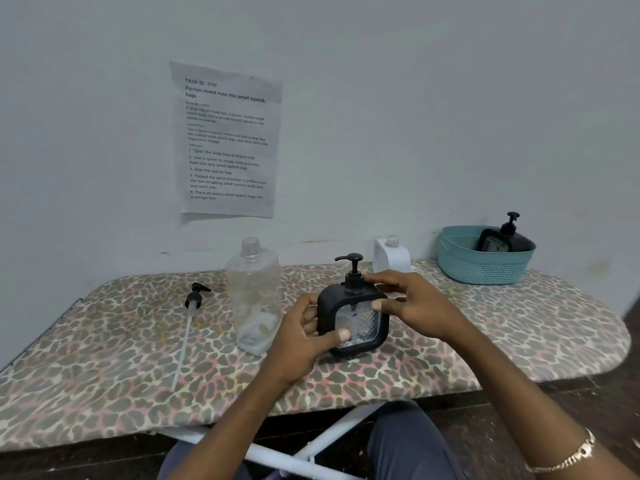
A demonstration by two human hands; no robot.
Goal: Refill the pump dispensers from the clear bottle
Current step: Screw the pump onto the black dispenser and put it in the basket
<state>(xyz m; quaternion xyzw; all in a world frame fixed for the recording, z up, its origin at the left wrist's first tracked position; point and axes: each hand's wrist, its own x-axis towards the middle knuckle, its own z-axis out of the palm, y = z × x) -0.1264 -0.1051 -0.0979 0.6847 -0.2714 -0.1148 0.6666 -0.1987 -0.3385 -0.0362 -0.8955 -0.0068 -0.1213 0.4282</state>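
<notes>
A black square pump dispenser (356, 320) with a clear patterned window stands in the middle of the board, its pump head on. My left hand (304, 336) grips its left side, thumb across the lower front. My right hand (412, 304) holds its upper right corner, fingers reaching the pump collar. Just left stands the clear bottle (254, 296), uncapped, with a little liquid at the bottom. Its black pump with a long white tube (192, 317) lies flat further left. A second black dispenser (500, 239) sits in the teal basket (481, 268) at the back right.
The surface is an ironing board with a leopard-print cover (138, 358), its rounded end at the right. A small white bottle (391, 256) stands by the wall behind the dispenser. A printed sheet (227, 140) hangs on the wall.
</notes>
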